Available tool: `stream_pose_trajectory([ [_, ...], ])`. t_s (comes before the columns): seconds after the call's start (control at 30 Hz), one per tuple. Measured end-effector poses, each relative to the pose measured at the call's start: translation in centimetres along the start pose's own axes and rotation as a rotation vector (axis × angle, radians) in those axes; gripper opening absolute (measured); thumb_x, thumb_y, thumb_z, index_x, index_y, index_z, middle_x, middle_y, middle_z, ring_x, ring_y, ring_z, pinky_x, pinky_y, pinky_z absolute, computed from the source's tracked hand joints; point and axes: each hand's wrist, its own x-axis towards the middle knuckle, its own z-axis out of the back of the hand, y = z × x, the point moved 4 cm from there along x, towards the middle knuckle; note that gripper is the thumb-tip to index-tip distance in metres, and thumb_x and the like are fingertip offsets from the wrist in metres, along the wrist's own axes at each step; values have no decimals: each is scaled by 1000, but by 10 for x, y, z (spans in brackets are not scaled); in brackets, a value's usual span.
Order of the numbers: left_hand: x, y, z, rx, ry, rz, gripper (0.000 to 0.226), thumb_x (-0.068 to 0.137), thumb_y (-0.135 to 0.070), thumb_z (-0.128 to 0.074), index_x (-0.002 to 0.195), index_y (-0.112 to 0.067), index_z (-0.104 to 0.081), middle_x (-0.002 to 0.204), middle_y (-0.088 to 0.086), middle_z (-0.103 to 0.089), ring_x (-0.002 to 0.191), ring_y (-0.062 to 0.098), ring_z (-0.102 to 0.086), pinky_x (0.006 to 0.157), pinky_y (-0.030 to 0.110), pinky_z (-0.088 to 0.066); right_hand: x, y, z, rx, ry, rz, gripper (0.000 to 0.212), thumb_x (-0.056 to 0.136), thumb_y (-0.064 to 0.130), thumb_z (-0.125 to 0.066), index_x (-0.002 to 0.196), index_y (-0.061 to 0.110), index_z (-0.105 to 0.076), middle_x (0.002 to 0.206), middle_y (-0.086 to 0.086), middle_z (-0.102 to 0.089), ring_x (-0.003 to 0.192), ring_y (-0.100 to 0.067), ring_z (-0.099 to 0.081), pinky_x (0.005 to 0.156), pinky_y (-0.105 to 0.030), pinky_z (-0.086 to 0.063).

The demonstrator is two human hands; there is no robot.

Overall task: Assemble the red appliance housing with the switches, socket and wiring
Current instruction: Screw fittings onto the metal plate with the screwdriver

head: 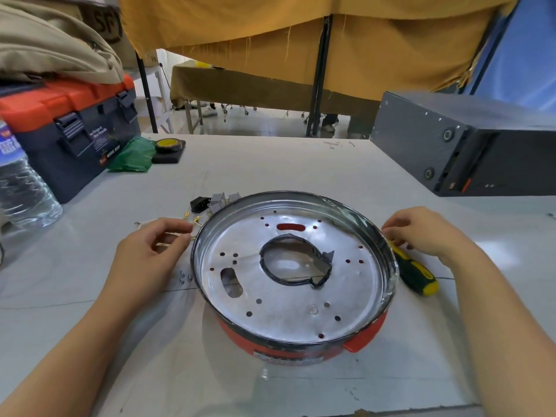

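Mid-table, near edge: red housing (304, 347) sits open side up. Left hand (144, 257) at its left rim, fingers curled, pinching wiring (168, 233). Right hand (427, 233) at right rim, grip unclear, over screwdriver (416, 273).

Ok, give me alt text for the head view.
A red appliance housing sits open-side up on a white table, a person's left hand and right hand at its rim, with loose switches and a screwdriver alongside.
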Motion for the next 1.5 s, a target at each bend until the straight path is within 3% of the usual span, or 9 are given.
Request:
stream_pose_trajectory([
  [0.3, -1, -2, -3, 23, 1, -3, 15, 87, -11, -63, 87, -24, -68, 93, -6, -69, 83, 23, -64, 62, 10, -46, 14, 0, -8, 24, -13, -105, 14, 86, 19, -65, 84, 5, -66, 86, -13, -66, 68, -17, -56, 54, -26, -42],
  [0.47, -1, -5, -5, 35, 14, -8, 16, 85, -7, -64, 83, -23, -68, 91, -4, -68, 80, 26, -62, 60, 10, -44, 17, -5, -13, 42, -75, -122, 30, 86, 23, -65, 92, -6, -68, 94, -23, -67, 76, -30, -63, 66, -38, -53],
  [0.57, -1, -4, -5, 61, 28, -13, 16, 84, -7, -66, 81, -22, -68, 88, -5, -67, 78, 26, -62, 60, 10, -44, 14, 4, -6, 82, -210, -11, 28, 89, 21, -61, 90, -7, -66, 90, -25, -67, 63, -25, -60, 55, -31, -46],
  [0.67, 0, -2, -1, 94, 25, -19, 14, 84, -8, -66, 83, -22, -69, 87, -7, -67, 76, 19, -62, 60, 10, -44, 6, 23, 1, 261, -290, 160, 12, 93, 21, -55, 83, 13, -57, 76, -7, -69, 57, -12, -58, 52, -23, -43],
  [0.77, 3, 1, 5, 150, 42, -16, 14, 83, -9, -67, 84, -22, -70, 87, -5, -68, 72, 7, -60, 59, 8, -43, -3, 44, 1, 437, -224, 289, 8, 95, 21, -50, 88, 24, -53, 62, 7, -65, 57, -11, -51, 57, -25, -39],
  [0.93, 4, -3, 14, 284, 131, -62, 17, 81, -8, -68, 82, -24, -72, 83, -6, -69, 78, 9, -61, 68, 23, -47, -21, 72, -2, 707, -36, 497, 30, 97, 10, -43, 86, 32, -61, 63, 2, -61, 43, -9, -33, 43, -19, -30],
  [1.07, 2, -5, 20, 467, 315, -150, 22, 80, -6, -68, 80, -28, -72, 81, -14, -65, 79, 2, -57, 69, 13, -37, -32, 72, 7, 888, -59, 614, 37, 96, 5, -39, 89, 22, -72, 71, -5, -67, 51, -13, -45, 47, -18, -39],
  [1.2, -1, -3, 18, 633, 432, -253, 24, 83, -4, -65, 87, -26, -73, 87, -9, -65, 89, 15, -55, 76, 23, -37, -31, 63, 7, 1007, 92, 646, 39, 92, 7, -31, 101, 8, -69, 86, -17, -71, 72, -22, -61, 64, -24, -51],
  [1.5, 2, -12, 12, 755, 543, -487, 10, 84, -16, -68, 88, -23, -73, 85, -7, -66, 82, 16, -57, 73, 27, -39, -27, 61, 0, 1046, 74, 640, 34, 89, -7, -41, 95, 12, -69, 79, -11, -73, 65, -17, -63, 63, -19, -50],
])
